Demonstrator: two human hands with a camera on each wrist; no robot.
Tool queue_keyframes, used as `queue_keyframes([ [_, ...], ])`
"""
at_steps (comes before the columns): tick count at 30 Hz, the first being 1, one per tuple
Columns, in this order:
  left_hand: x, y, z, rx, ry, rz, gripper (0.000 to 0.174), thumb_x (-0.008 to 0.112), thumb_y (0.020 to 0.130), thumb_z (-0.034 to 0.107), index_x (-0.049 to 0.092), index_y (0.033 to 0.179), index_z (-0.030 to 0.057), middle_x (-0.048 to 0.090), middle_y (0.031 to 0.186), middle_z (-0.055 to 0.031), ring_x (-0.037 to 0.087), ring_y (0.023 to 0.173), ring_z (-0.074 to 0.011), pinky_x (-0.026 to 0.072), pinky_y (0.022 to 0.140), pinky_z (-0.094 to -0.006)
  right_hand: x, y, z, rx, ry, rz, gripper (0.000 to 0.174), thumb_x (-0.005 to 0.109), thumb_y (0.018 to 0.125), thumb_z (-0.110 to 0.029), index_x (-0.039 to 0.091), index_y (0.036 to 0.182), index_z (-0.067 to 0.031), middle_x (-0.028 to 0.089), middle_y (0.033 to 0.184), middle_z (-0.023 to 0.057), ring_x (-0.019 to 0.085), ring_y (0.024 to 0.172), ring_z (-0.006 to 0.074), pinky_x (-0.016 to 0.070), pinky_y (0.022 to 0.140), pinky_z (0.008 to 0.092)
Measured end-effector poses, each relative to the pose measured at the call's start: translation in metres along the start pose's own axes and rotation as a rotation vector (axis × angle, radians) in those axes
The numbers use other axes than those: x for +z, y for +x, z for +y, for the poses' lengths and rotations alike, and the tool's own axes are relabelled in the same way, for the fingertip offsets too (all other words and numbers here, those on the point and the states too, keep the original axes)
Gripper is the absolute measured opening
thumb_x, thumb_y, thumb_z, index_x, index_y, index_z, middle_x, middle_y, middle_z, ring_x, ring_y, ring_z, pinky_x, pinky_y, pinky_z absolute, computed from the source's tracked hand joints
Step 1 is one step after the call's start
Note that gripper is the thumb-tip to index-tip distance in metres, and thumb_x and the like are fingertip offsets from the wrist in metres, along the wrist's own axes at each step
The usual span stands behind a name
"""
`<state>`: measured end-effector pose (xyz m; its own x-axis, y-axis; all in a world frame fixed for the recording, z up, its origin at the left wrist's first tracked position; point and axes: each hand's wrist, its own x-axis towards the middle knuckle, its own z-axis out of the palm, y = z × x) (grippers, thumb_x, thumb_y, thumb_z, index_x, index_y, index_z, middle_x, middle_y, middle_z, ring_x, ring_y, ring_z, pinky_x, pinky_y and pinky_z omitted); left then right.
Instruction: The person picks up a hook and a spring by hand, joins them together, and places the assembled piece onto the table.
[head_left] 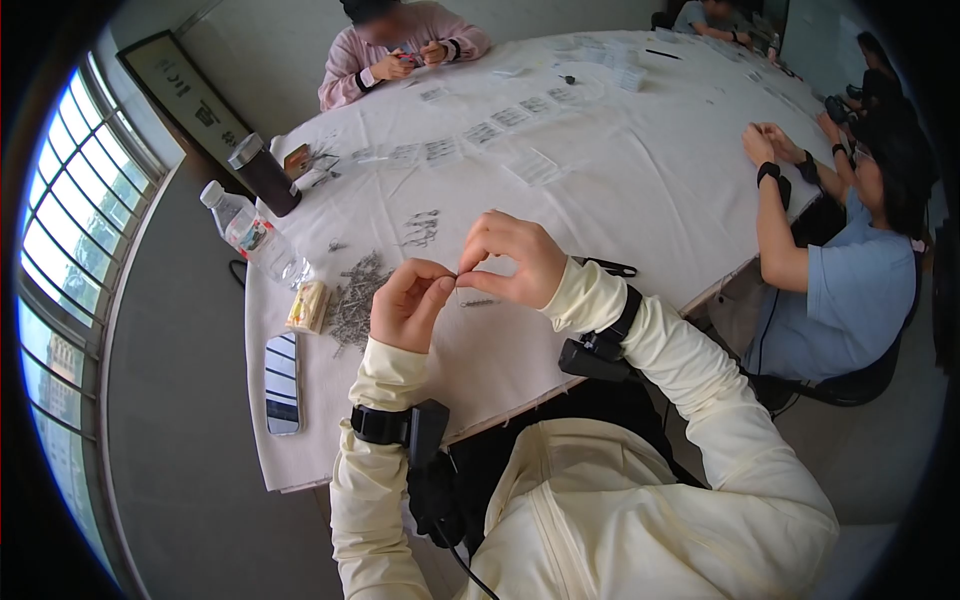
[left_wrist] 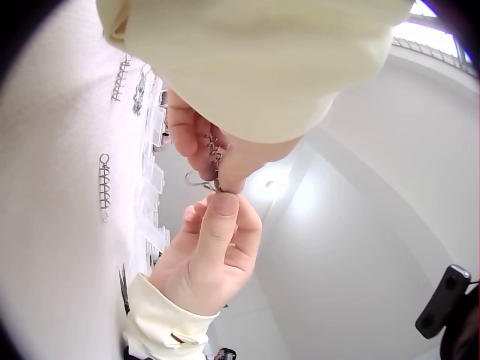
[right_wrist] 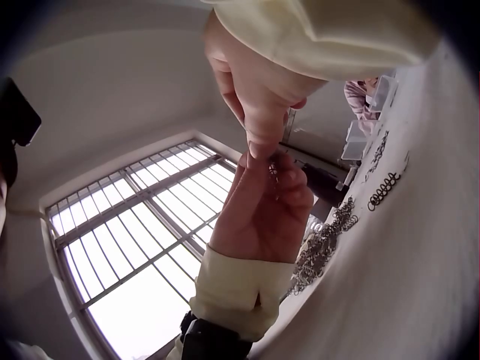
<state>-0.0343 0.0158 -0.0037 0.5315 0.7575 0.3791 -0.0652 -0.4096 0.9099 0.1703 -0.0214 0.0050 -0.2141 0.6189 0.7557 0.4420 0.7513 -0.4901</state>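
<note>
My left hand (head_left: pixel 412 305) and right hand (head_left: pixel 515 262) meet fingertip to fingertip above the near part of the table. In the left wrist view, a small twisted metal wire coil (left_wrist: pixel 214 154) is held in the left hand's curled fingers. A curved wire hook (left_wrist: pixel 196 181) sticks out where the fingertips meet, and the right hand (left_wrist: pixel 214 251) pinches there with thumb and forefinger. The fingers hide the joint itself. Another wire coil (right_wrist: pixel 384 191) lies on the cloth, and a tangled pile of coils (head_left: pixel 360 300) is beside the left hand.
A phone (head_left: pixel 283 383), a wrapped snack (head_left: pixel 307 307), a water bottle (head_left: pixel 255 238) and a dark tumbler (head_left: pixel 265 175) stand or lie at left. Beyond the hands are several wire pieces (head_left: pixel 420 229) and clear plastic trays (head_left: pixel 535 168). A black-handled tool (head_left: pixel 612 267) lies behind the right wrist.
</note>
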Motion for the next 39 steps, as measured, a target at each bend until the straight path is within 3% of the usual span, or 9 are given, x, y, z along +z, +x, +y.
queue_keyframes([
  [2,-0.001,0.0,0.0,-0.027,-0.013,-0.009,0.008,0.062,0.095,0.007,0.061,0.098,0.0003,0.061,0.088,-0.0009,0.053,0.076,-0.0078,0.0447,0.071,-0.0225,0.0,-0.001,0.0,0.116,0.063,-0.038,0.016,0.076,0.079,-0.006,0.067,0.091,-0.0078,0.062,0.084,0.0019,0.058,0.079,0.0149,0.047,0.071,0.0281],
  [4,-0.003,0.0,-0.001,-0.053,-0.026,-0.016,0.009,0.062,0.096,0.009,0.061,0.099,0.0005,0.061,0.09,-0.0018,0.053,0.077,-0.0085,0.0451,0.071,-0.0235,0.002,-0.003,0.005,0.334,0.304,-0.064,0.01,0.073,0.086,-0.012,0.066,0.089,-0.0063,0.062,0.083,-0.0009,0.057,0.078,0.0095,0.0455,0.07,0.0257],
  [5,-0.004,0.001,-0.003,-0.061,-0.056,-0.009,0.01,0.061,0.096,0.01,0.061,0.099,0.0008,0.061,0.09,-0.002,0.053,0.078,-0.0088,0.0453,0.072,-0.024,0.003,-0.003,0.007,0.334,0.304,-0.064,0.01,0.073,0.086,-0.012,0.066,0.089,-0.0063,0.062,0.083,-0.0009,0.057,0.078,0.0095,0.0455,0.07,0.0257],
  [7,-0.004,0.001,-0.004,-0.068,-0.084,-0.001,0.01,0.06,0.097,0.01,0.061,0.099,0.001,0.061,0.09,-0.0022,0.054,0.079,-0.009,0.0454,0.072,-0.0245,0.003,-0.003,0.011,0.559,0.516,-0.093,0.015,0.069,0.091,-0.019,0.065,0.089,-0.0048,0.063,0.083,-0.0025,0.054,0.076,0.0061,0.0448,0.069,0.0238],
  [10,-0.005,0.002,-0.007,-0.084,-0.121,0.017,0.009,0.059,0.097,0.011,0.06,0.1,0.0016,0.061,0.09,-0.0022,0.053,0.079,-0.0092,0.0446,0.072,-0.0244,0.006,-0.004,0.023,0.666,0.609,-0.116,0.022,0.068,0.092,-0.025,0.068,0.088,-0.0033,0.066,0.08,-0.0011,0.058,0.078,0.0063,0.0463,0.07,0.0235],
  [16,-0.009,0.003,-0.015,-0.086,-0.267,0.011,0.009,0.058,0.098,0.01,0.059,0.102,0.0021,0.061,0.091,-0.0021,0.052,0.078,-0.0091,0.0428,0.072,-0.0244,0.002,-0.005,0.022,0.759,0.627,-0.259,0.022,0.061,0.097,-0.025,0.068,0.096,-0.0048,0.066,0.088,-0.0018,0.053,0.075,0.0052,0.0446,0.069,0.0213],
  [22,-0.009,0.004,-0.016,-0.071,-0.311,0.016,0.008,0.057,0.099,0.009,0.059,0.102,0.0023,0.061,0.091,-0.0024,0.053,0.079,-0.0091,0.0429,0.072,-0.0246,0.004,-0.006,0.019,0.857,0.761,-0.339,0.024,0.062,0.095,-0.023,0.07,0.108,-0.005,0.064,0.09,-0.0004,0.052,0.071,0.0055,0.0448,0.067,0.0195],
  [28,-0.007,0.005,-0.017,-0.055,-0.314,0.038,0.01,0.061,0.097,0.012,0.059,0.099,0.0016,0.061,0.088,-0.0013,0.053,0.077,-0.0087,0.0442,0.071,-0.0234,0.011,-0.007,0.019,0.969,1.107,-0.334,0.025,0.063,0.093,-0.02,0.069,0.105,0.0014,0.062,0.085,0.001,0.052,0.069,0.0063,0.0425,0.061,0.0192],
  [39,-0.006,0.004,-0.017,-0.069,-0.281,0.0,0.008,0.058,0.098,0.008,0.059,0.103,0.0015,0.06,0.093,-0.0025,0.052,0.079,-0.01,0.0424,0.072,-0.0246,0.013,-0.008,0.02,1.028,1.167,-0.143,0.018,0.067,0.091,-0.018,0.068,0.095,0.0002,0.06,0.081,0.001,0.049,0.065,0.0053,0.0393,0.057,0.0185],
])
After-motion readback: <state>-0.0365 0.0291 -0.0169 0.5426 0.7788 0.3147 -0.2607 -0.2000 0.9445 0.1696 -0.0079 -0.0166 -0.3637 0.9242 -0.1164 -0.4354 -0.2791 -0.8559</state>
